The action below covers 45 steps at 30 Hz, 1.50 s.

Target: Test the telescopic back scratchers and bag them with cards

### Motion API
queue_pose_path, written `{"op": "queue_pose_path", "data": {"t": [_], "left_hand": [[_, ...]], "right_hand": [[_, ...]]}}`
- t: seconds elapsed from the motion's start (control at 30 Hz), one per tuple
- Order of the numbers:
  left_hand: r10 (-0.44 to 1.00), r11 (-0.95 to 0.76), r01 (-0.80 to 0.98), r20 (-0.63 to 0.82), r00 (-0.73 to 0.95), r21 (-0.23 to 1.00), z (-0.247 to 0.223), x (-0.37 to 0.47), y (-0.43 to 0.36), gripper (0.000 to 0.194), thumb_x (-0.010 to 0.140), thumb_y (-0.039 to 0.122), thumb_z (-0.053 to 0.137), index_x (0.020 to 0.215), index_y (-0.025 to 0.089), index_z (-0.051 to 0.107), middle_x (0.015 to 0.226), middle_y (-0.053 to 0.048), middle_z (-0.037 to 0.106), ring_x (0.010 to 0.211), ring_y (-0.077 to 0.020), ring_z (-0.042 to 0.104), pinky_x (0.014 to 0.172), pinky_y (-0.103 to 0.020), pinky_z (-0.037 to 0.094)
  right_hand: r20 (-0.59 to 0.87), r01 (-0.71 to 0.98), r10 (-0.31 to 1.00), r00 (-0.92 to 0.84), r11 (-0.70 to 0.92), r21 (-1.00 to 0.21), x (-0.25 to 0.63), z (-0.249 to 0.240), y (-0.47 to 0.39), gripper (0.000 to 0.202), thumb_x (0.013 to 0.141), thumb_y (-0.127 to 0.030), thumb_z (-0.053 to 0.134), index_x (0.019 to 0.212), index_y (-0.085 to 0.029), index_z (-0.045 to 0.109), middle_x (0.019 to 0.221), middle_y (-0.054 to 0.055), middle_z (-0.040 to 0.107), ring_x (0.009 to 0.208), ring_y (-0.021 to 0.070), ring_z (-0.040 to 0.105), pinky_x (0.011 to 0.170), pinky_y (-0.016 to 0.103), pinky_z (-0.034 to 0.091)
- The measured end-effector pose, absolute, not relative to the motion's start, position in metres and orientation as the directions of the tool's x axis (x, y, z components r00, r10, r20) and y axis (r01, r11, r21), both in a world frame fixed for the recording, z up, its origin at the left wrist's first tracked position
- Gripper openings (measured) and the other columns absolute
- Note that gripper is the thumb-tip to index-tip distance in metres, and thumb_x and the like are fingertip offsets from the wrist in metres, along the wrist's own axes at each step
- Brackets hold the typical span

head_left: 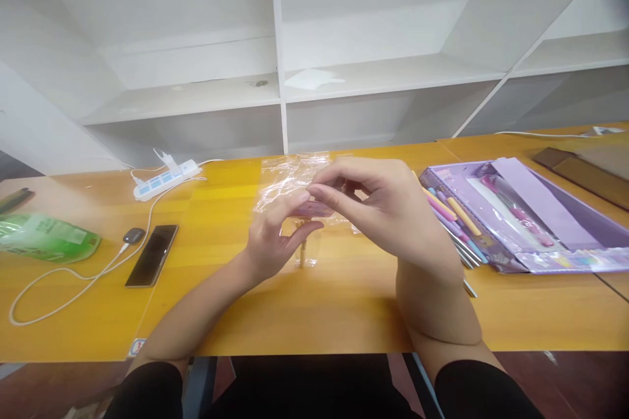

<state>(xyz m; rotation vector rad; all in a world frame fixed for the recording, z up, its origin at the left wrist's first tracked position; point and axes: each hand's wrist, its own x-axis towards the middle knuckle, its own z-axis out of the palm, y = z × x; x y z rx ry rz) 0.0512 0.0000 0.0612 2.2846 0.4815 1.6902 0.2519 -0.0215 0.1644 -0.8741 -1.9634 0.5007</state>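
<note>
Purple item [318, 211] at table centre, directly below the meeting fingertips, with crinkled clear plastic [282, 178] around it; whether inside or beneath the film, cannot tell. Left hand [268, 239]: thumb and index spread well apart, index tip up against the right fingertips. Right hand [388, 209]: thumb and index drawn in close at the tips; whether pressed together or pinching something, cannot tell. Technique (judgement): work at the very fingertips, pinch lightly, steady one hand against the other, keep wrists off the film, since thin plastic probably slides and creases easily. Farther out, right: pens [459, 215] beside an open purple box [590, 229]. Left: phone [152, 256], power strip [167, 180], green container [52, 237], cut off by the frame edge. Obscured: the right hand's remaining fingers, mostly behind its thumb and index; a thin brownish streak below the purple item, object or reflection unresolved.
</note>
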Motion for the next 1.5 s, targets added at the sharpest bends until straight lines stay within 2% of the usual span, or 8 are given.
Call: {"op": "queue_pose_path", "data": {"t": [0.3, 0.47, 0.9, 1.07, 1.17, 1.23, 1.37, 1.5], "left_hand": [[0.426, -0.902, 0.182, 0.879, 0.213, 0.392, 0.057, 0.05, -0.001, 0.078, 0.085, 0.014, 0.09, 0.151, 0.036, 0.053, 0.13, -0.005, 0.074, 0.112, -0.022, 0.077, 0.083, -0.032, 0.07], [0.383, -0.918, 0.22, 0.883, 0.271, 0.33, 0.066, 0.049, 0.0, 0.063, 0.09, 0.01, 0.083, 0.143, 0.035, 0.058, 0.12, -0.003, 0.077, 0.102, -0.0189, 0.076, 0.086, -0.034, 0.067], [0.507, -0.862, 0.22, 0.793, 0.338, 0.457, 0.075, 0.044, -0.004, 0.056, 0.098, 0.009, 0.071, 0.148, 0.031, 0.06, 0.122, -0.003, 0.078, 0.103, -0.0181, 0.079, 0.093, -0.032, 0.069], [0.466, -0.881, 0.218, 0.85, 0.245, 0.421, 0.064, 0.046, 0.001, 0.074, 0.098, 0.013, 0.076, 0.162, 0.035, 0.047, 0.12, -0.003, 0.079, 0.1, -0.0172, 0.079, 0.094, -0.031, 0.069], [0.54, -0.841, 0.16, 0.822, 0.18, 0.517, 0.056, 0.049, 0.004, 0.086, 0.098, 0.017, 0.078, 0.169, 0.032, 0.032, 0.108, -0.002, 0.079, 0.094, -0.0158, 0.078, 0.093, -0.03, 0.069], [0.595, -0.803, 0.126, 0.787, 0.162, 0.582, 0.052, 0.05, 0.005, 0.072, 0.099, 0.019, 0.078, 0.161, 0.029, 0.043, 0.109, -0.004, 0.079, 0.096, -0.0162, 0.079, 0.091, -0.03, 0.068], [0.618, -0.785, 0.163, 0.772, 0.146, 0.598, 0.05, 0.049, 0.006, 0.02, 0.101, 0.018, 0.073, 0.121, 0.02, 0.069, 0.106, -0.005, 0.077, 0.094, -0.0149, 0.078, 0.089, -0.027, 0.067], [0.574, -0.816, 0.195, 0.804, 0.155, 0.545, 0.051, 0.047, 0.008, 0.013, 0.101, 0.016, 0.071, 0.114, 0.019, 0.07, 0.098, -0.003, 0.077, 0.089, -0.0128, 0.076, 0.086, -0.024, 0.065]], "right_hand": [[0.627, 0.435, 0.693, -0.356, 0.717, -0.544, 0.252, 0.162, -0.017, 0.02, 0.107, -0.035, 0.065, 0.095, -0.025, 0.077, 0.088, 0.002, 0.075, 0.072, 0.0136, 0.06, 0.066, 0.03, 0.045], [0.668, 0.473, 0.654, -0.356, 0.742, -0.475, 0.252, 0.16, -0.015, 0.017, 0.106, -0.031, 0.067, 0.093, -0.025, 0.077, 0.088, 0.002, 0.072, 0.073, 0.0142, 0.059, 0.069, 0.032, 0.046], [0.745, 0.512, 0.607, -0.276, 0.749, -0.421, 0.247, 0.157, -0.01, 0.02, 0.107, -0.029, 0.064, 0.092, -0.028, 0.078, 0.088, 0.003, 0.073, 0.076, 0.0173, 0.063, 0.07, 0.035, 0.048], [0.766, 0.487, 0.591, -0.254, 0.762, -0.427, 0.25, 0.157, -0.008, 0.017, 0.105, -0.031, 0.068, 0.091, -0.028, 0.078, 0.085, 0.002, 0.073, 0.071, 0.0156, 0.06, 0.065, 0.034, 0.047], [0.774, 0.468, 0.572, -0.272, 0.782, -0.413, 0.253, 0.158, -0.007, 0.013, 0.103, -0.029, 0.072, 0.092, -0.027, 0.078, 0.083, 0.001, 0.073, 0.068, 0.0135, 0.058, 0.064, 0.032, 0.047], [0.761, 0.46, 0.571, -0.309, 0.79, -0.405, 0.255, 0.159, -0.008, 0.012, 0.104, -0.028, 0.071, 0.094, -0.026, 0.078, 0.084, 0.001, 0.073, 0.068, 0.0125, 0.058, 0.063, 0.031, 0.047], [0.727, 0.391, 0.526, -0.441, 0.842, -0.372, 0.258, 0.161, -0.01, 0.009, 0.104, -0.028, 0.071, 0.097, -0.024, 0.075, 0.09, 0.001, 0.073, 0.072, 0.0117, 0.06, 0.062, 0.029, 0.047], [0.695, 0.328, 0.426, -0.579, 0.902, -0.281, 0.262, 0.162, -0.013, 0.007, 0.103, -0.025, 0.071, 0.097, -0.021, 0.073, 0.095, 0.003, 0.072, 0.086, 0.0135, 0.066, 0.071, 0.028, 0.052]]}}
